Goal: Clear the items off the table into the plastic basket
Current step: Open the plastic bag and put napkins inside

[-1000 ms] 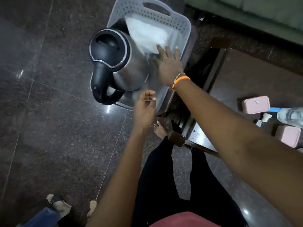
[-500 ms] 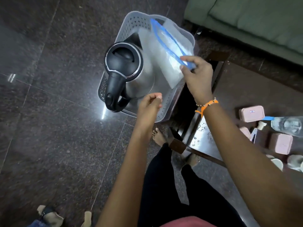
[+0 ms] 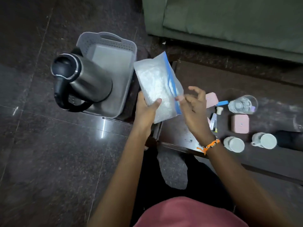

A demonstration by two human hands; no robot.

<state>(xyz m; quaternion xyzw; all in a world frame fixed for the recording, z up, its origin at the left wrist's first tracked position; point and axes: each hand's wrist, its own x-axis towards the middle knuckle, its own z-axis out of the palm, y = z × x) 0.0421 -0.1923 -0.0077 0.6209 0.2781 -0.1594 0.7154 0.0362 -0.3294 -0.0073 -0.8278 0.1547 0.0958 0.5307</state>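
Dark polished stone floor, with a low dark wooden table (image 3: 270,164) at three o'clock and a green sofa (image 3: 229,22) at one. At eleven sits the grey perforated plastic basket (image 3: 129,46), a steel electric kettle with black handle (image 3: 86,82) standing inside. The clear zip-top bag with blue seal (image 3: 155,84) is held outside the basket, just beside its right wall. The left hand (image 3: 146,110) grips its lower edge; the right hand (image 3: 193,104) pinches the blue seal, other fingers spread.

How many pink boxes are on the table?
2. One pink rectangular box lies flat near the white cups. Another pink box sits farther back, partly hidden behind the right hand. More could be hidden by the arm.
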